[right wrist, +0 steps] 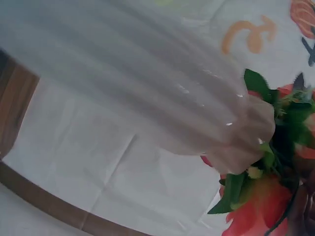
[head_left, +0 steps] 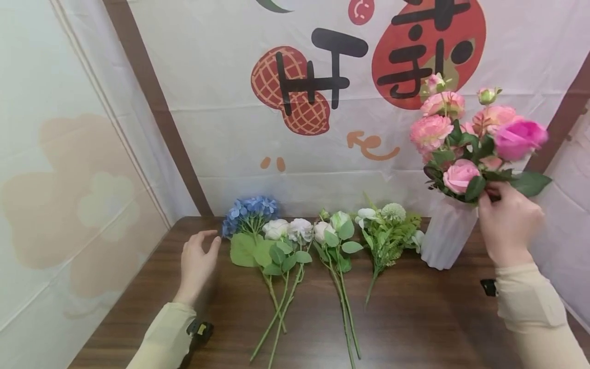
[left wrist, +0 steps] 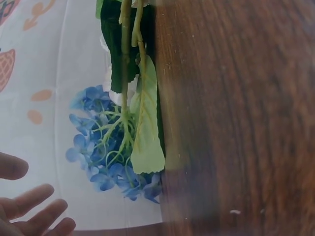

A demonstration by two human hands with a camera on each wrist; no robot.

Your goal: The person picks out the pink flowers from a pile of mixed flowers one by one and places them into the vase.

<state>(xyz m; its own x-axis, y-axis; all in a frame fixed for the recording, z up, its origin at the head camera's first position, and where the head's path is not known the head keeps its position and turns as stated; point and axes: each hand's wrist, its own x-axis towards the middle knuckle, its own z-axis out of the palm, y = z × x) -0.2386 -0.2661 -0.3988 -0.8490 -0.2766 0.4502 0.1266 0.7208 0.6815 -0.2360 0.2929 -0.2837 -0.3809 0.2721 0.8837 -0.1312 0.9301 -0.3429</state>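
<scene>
My right hand point(head_left: 511, 220) is at the rim of a white ribbed vase point(head_left: 447, 236), its fingers curled and pinching the stem of a magenta rose point(head_left: 521, 139). The rose's bloom is blurred, and the hand hides its stem. Pink peonies point(head_left: 430, 132) and a lighter pink rose point(head_left: 461, 176) stand in the vase among green leaves. In the right wrist view the vase point(right wrist: 147, 83) fills much of the picture. My left hand point(head_left: 198, 261), fingers loose and holding nothing, is by the table's left edge beside a blue hydrangea point(head_left: 251, 212); the left wrist view shows it apart from the petals point(left wrist: 106, 172).
White roses point(head_left: 299, 229) lie with crossed stems next to the hydrangea on the brown wooden table point(head_left: 415, 328). Another pair of pale roses point(head_left: 341, 223) and a green-white spray point(head_left: 384, 236) lie farther right. A printed cloth point(head_left: 216, 128) hangs behind the table.
</scene>
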